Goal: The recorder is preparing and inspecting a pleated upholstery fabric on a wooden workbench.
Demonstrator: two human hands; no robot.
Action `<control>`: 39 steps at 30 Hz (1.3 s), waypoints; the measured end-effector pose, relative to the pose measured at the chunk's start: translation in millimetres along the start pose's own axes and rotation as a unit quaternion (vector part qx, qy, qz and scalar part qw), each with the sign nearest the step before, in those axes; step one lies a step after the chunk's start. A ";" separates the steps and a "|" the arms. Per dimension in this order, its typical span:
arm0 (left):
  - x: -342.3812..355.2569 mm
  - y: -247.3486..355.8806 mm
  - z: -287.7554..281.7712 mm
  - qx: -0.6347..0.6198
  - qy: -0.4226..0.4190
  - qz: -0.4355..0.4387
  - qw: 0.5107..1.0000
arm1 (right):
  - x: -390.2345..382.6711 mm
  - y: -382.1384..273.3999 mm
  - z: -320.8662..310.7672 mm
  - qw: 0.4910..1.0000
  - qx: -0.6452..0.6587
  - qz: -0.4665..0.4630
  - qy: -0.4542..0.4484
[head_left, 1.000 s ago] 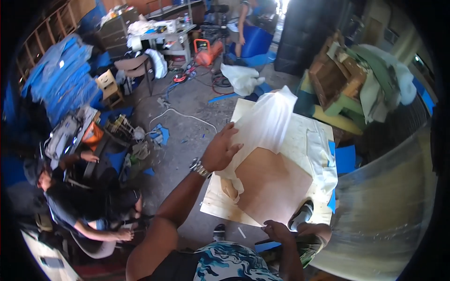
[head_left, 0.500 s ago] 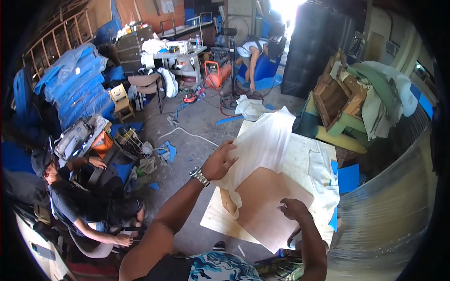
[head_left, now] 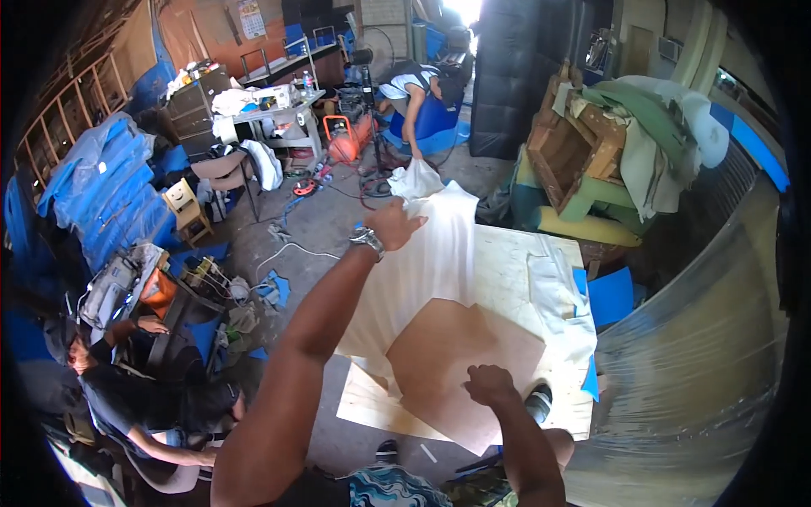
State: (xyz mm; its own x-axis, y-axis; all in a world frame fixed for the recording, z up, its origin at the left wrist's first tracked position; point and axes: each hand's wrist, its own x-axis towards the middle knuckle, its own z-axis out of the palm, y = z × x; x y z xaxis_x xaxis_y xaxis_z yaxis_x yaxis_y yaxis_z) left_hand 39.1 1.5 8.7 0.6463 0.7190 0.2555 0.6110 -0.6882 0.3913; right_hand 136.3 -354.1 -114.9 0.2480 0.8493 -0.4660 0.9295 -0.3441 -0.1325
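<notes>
My left arm reaches far forward, and my left hand (head_left: pixel 397 226) is at the left edge of a sheer white cloth (head_left: pixel 439 253), a finger stretched out. The cloth lies spread over a pale plywood board (head_left: pixel 498 262). Over its near end rests a brown many-sided cardboard-like sheet (head_left: pixel 452 355). Above this sheet my right hand (head_left: pixel 490 384) is closed with curled fingers; anything inside them is hidden. My shoe (head_left: pixel 538 403) stands on the board beside the sheet's right edge.
A seated person (head_left: pixel 144 397) is at the left, near a sewing machine (head_left: pixel 110 287). Ahead, another person (head_left: pixel 414 93) bends over beyond the cloth. A white cable (head_left: pixel 296 249) crosses the floor. A wooden furniture frame (head_left: pixel 583 152) and plastic sheeting (head_left: pixel 684 372) stand right.
My left hand has moved forward along the cloth, which now lies spread wider to the left. My right hand has shifted slightly over the brown sheet. The view has turned a little.
</notes>
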 end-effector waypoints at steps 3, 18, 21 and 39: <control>2.7 -18.7 18.5 0.017 -0.063 0.045 0.997 | -10.9 0.5 2.4 1.000 0.006 -0.011 0.020; 1.9 -20.2 16.8 -0.009 -0.029 0.042 0.999 | -21.3 -12.3 -4.8 0.996 -0.006 -0.085 -0.030; 2.5 -23.7 17.6 -0.017 -0.037 0.043 0.998 | -17.7 -14.0 -4.4 0.995 -0.008 -0.096 -0.033; -0.1 -19.9 15.2 -0.013 -0.053 0.010 0.998 | -2.6 -3.4 8.3 0.994 -0.030 -0.097 -0.037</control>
State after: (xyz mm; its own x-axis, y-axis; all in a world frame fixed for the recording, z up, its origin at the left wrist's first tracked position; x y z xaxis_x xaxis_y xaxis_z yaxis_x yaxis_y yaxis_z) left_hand 33.9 13.7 -12.6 0.7038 0.6899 0.1695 0.5863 -0.6987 0.4099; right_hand 130.2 -358.4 -120.5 0.0435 0.8652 -0.4995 0.9729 -0.1504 -0.1757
